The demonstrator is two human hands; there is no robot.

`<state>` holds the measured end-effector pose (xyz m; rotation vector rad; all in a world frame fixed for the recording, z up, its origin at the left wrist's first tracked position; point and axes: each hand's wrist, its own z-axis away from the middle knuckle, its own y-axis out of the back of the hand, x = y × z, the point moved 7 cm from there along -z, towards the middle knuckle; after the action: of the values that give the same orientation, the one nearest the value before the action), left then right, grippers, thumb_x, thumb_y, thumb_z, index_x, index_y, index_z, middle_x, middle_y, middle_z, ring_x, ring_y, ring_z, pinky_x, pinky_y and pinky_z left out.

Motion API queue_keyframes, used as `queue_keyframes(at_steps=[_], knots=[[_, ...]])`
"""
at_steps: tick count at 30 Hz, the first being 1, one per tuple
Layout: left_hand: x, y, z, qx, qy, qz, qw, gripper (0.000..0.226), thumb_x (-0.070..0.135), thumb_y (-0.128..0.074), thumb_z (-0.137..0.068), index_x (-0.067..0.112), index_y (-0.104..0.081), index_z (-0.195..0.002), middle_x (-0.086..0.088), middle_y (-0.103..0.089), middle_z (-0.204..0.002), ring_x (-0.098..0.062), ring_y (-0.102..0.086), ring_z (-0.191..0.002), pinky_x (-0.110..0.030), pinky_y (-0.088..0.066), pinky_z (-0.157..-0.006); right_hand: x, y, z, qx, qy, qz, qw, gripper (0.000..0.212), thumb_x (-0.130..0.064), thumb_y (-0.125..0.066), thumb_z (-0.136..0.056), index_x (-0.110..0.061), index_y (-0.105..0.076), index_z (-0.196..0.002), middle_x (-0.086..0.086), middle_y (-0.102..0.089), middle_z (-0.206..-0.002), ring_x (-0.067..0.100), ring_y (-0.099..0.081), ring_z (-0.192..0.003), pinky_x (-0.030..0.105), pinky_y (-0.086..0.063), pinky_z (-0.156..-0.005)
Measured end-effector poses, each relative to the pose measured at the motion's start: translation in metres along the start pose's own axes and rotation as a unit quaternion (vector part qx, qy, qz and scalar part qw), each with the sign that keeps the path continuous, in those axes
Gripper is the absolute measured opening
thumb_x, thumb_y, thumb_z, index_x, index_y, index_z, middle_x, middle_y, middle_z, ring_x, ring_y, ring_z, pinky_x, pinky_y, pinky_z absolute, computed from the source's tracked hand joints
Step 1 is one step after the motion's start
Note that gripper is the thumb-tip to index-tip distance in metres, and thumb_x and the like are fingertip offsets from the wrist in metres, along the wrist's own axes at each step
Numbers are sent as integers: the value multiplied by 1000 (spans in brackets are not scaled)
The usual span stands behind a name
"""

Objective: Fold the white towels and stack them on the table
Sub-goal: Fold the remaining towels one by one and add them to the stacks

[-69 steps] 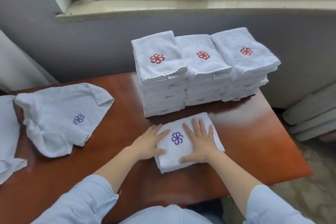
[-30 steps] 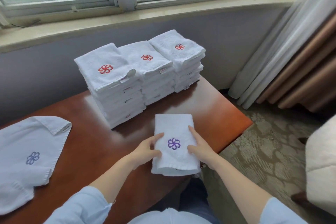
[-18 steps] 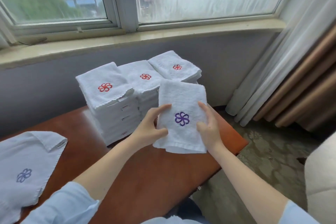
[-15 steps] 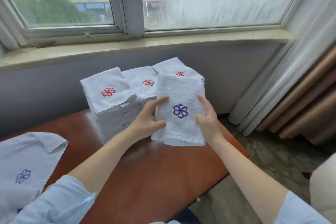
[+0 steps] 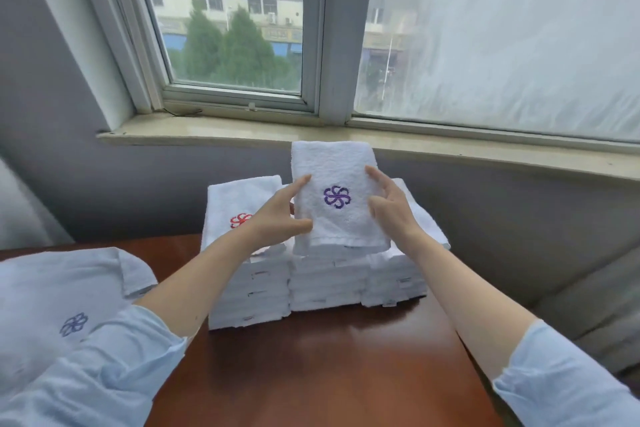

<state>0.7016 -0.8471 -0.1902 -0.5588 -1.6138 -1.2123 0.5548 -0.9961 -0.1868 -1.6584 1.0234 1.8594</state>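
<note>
I hold a folded white towel (image 5: 334, 170) with a purple flower emblem between both hands, over the middle of three stacks of folded white towels (image 5: 325, 282). My left hand (image 5: 280, 218) grips its left edge, thumb under the lower corner. My right hand (image 5: 388, 208) grips the right edge. The left stack (image 5: 242, 204) shows a red emblem on top; the held towel covers the middle stack's top. It is unclear whether the towel's lower edge touches that stack. An unfolded towel (image 5: 62, 295) with a blue emblem lies at the left of the brown table (image 5: 329, 367).
The stacks stand at the table's far edge against a grey wall under a window sill (image 5: 381, 146). The table's right edge drops off toward grey fabric (image 5: 588, 305) at the right. My light-blue sleeves fill the lower corners.
Both hands lifted the folded purple-emblem towel off the table front and carried it up and back to above the middle stack. The view swung back left and up toward the window.
</note>
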Motion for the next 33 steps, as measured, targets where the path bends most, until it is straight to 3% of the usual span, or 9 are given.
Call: queue_keyframes(at_steps=[2,4,7,10,13,18,23,27,33], knots=[[-9,2,-9,19,25,0,1000,84,1,-62,-82,30,-28,-153,15,-53,-121,14,-57,-71,-4,-43,-63,8,-6,-23,-23,-16,6,1000,74,10,-37,-80,-23,-46,-146,-8,-57,-104,-10,-54,-53,7,-39,-49],[-23,4,-16,35,58,-3,998,84,3,-61,-81,31,-27,-153,14,-56,-113,10,-56,-64,-5,-44,-61,17,-15,-41,-49,-33,5,998,76,10,-36,-80,-25,-46,-147,-5,-59,-117,-9,-56,-61,7,-41,-53],[-49,0,-23,46,120,-19,992,86,3,-60,-81,30,-25,-155,5,-60,-98,5,-52,-56,-6,-41,-56,38,-28,-59,-82,-47,34,995,77,10,-35,-81,-25,-42,-149,-6,-51,-141,4,-59,-109,18,-50,-90],[-67,-14,-27,27,163,-43,985,85,6,-58,-83,27,-20,-157,-3,-51,-138,0,-58,-88,-2,-42,-63,66,-39,-60,-107,-79,89,987,73,8,-34,-83,-19,-38,-151,-3,-38,-155,13,-39,-138,22,-30,-113],[-71,-24,-35,16,178,-54,982,86,8,-54,-83,27,-16,-158,2,-32,-155,-9,-49,-117,-1,-40,-70,79,-38,-64,-86,-80,97,988,71,8,-37,-84,-15,-40,-150,0,-38,-156,15,-36,-141,17,-26,-107],[-73,-28,-38,1,211,-65,975,88,11,-55,-81,30,-15,-158,0,-37,-152,-1,-55,-102,-10,-43,-73,75,-32,-69,-41,-61,106,992,68,9,-43,-80,-11,-49,-145,5,-47,-150,19,-43,-137,19,-30,-106],[-62,-26,-31,51,185,-167,967,87,27,-60,-73,32,-28,-153,13,-4,-160,-17,-40,-135,-27,-41,-97,71,-27,-65,-11,-54,122,991,68,5,-44,-79,-13,-50,-144,10,-47,-147,22,-50,-128,33,-40,-108],[-53,-25,-21,67,151,-265,950,71,28,-59,-81,29,-38,-148,11,-11,-159,-19,-33,-139,-39,-40,-106,73,-28,-60,-33,-59,186,980,67,0,-42,-83,-15,-44,-148,10,-40,-146,22,-56,-102,33,-47,-92],[-47,-24,-11,28,149,-364,919,56,28,-42,-98,23,-31,-153,0,-26,-159,-24,-22,-144,-41,-31,-112,64,-33,-50,-121,-37,321,939,57,-18,-45,-92,-20,-39,-150,14,-28,-155,34,-29,-140,40,-30,-109]])
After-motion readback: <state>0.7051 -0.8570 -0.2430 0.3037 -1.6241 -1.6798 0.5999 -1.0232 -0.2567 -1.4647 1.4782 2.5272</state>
